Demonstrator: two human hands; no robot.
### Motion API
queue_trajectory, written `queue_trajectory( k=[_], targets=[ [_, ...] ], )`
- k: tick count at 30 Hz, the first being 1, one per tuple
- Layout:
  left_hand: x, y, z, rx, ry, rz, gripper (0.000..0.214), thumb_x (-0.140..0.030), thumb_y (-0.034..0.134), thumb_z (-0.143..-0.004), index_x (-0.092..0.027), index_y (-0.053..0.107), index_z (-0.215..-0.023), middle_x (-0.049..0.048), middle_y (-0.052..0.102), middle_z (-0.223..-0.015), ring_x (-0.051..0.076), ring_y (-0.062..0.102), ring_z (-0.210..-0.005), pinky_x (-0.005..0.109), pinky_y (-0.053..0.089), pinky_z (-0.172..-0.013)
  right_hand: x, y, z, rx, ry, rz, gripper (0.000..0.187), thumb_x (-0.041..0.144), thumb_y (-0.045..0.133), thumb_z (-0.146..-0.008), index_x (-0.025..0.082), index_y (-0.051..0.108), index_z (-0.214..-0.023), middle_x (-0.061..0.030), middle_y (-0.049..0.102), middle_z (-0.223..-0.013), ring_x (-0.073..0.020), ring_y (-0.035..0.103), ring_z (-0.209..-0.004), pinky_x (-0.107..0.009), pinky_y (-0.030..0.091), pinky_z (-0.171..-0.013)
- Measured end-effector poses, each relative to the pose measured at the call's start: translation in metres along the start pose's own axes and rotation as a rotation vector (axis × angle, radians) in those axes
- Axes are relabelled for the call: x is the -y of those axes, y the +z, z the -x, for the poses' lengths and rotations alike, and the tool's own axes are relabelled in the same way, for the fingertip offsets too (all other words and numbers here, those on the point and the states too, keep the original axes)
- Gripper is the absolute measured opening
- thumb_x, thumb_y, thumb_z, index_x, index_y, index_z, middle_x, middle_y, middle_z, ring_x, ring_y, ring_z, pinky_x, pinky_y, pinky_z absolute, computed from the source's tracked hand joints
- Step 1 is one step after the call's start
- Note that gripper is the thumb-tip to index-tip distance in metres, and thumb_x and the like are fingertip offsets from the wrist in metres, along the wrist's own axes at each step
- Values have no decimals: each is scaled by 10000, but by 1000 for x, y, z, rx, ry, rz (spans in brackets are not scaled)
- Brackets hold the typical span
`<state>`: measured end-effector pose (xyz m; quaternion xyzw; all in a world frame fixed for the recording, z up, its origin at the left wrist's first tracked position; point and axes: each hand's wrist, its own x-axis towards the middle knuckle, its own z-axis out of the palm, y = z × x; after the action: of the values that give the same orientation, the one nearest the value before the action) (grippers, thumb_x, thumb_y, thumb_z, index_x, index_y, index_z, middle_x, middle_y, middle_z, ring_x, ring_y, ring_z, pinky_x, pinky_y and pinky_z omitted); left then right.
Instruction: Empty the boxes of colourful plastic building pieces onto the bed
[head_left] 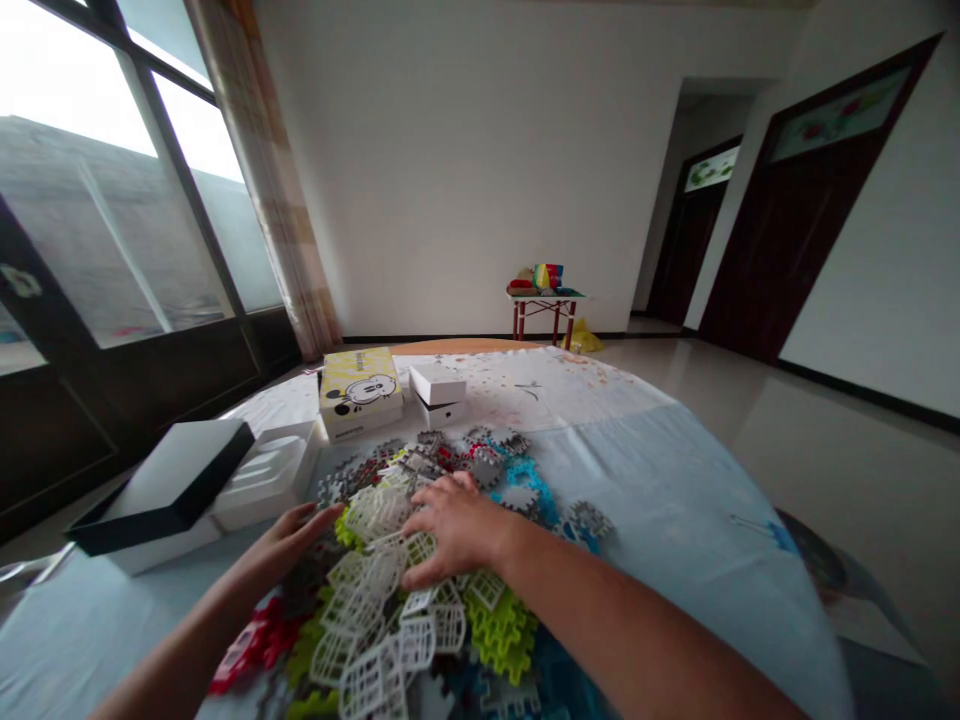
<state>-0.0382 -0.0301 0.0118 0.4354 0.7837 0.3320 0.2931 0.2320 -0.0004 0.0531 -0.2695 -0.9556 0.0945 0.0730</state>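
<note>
A pile of plastic building pieces spreads over the table in front of me. White lattice pieces (360, 590) lie across its middle, with lime-green toothed pieces (501, 630) beneath and beside them. Red pieces (255, 640) are at the near left, blue ones (531, 478) at the right, and grey gear-shaped ones (591, 520) around the edge. My right hand (454, 530) rests palm down on the white lattice pieces, fingers spread; what lies under the palm is hidden. At the pile's left edge, my left hand (296, 535) has its fingers stretched out beside the white and green pieces.
Behind the pile stand a yellow cartoon box (361, 390) and a small white box (438, 395). A black-edged box (169, 480) and a white moulded tray (268, 475) are on the left. A cloth (660, 500) covers the round table. A small side table (546, 296) stands by the wall.
</note>
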Motion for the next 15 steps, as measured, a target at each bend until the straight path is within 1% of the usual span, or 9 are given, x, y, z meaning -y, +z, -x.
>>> queue_trajectory(
  k=[3, 5, 6, 8, 11, 15],
  targets=[
    [-1, 1, 9, 85, -1, -32, 966, -710, 522, -588, -103, 331, -1315, 179, 556, -1209, 317, 550, -1080, 364, 477, -841, -15, -5, 12, 68, 49, 24, 576, 687, 528, -623, 323, 624, -1059, -61, 522, -1227, -310, 362, -1161, -536, 172, -965],
    [-5, 5, 17, 128, 27, -41, 1036, -697, 544, -584, -83, 234, -1359, 197, 549, -1211, 314, 543, -1089, 362, 470, -848, -28, -8, 19, 74, 96, 35, 558, 675, 545, -620, 326, 632, -1047, -63, 535, -1211, -310, 363, -1155, -538, 161, -964],
    [-8, 8, 20, 130, 46, -50, 1067, -686, 564, -575, -74, 201, -1369, 207, 541, -1217, 316, 538, -1094, 368, 464, -854, -35, -9, 23, 68, 122, 45, 549, 666, 558, -615, 326, 637, -1039, -67, 536, -1211, -312, 363, -1154, -542, 155, -964],
    [-11, 14, 23, 103, 84, -85, 1116, -657, 615, -544, -67, 166, -1378, 227, 518, -1236, 329, 534, -1094, 388, 454, -860, -47, -10, 29, 48, 183, 72, 527, 642, 585, -607, 321, 647, -1021, -75, 532, -1216, -320, 360, -1158, -552, 144, -961],
    [-11, 22, 18, 25, 162, -159, 1145, -600, 682, -492, -71, 179, -1374, 241, 510, -1237, 345, 543, -1074, 402, 448, -857, -63, -10, 39, 5, 262, 106, 506, 584, 615, -616, 308, 642, -1039, -86, 534, -1216, -333, 348, -1176, -555, 142, -960],
    [-11, 25, 5, -46, 238, -191, 1082, -530, 692, -516, -52, 209, -1358, 225, 603, -1096, 337, 605, -964, 402, 465, -805, -78, -8, 56, -111, 313, 80, 577, 530, 634, -631, 280, 577, -1147, -101, 497, -1268, -325, 335, -1206, -517, 174, -978]
  ],
)
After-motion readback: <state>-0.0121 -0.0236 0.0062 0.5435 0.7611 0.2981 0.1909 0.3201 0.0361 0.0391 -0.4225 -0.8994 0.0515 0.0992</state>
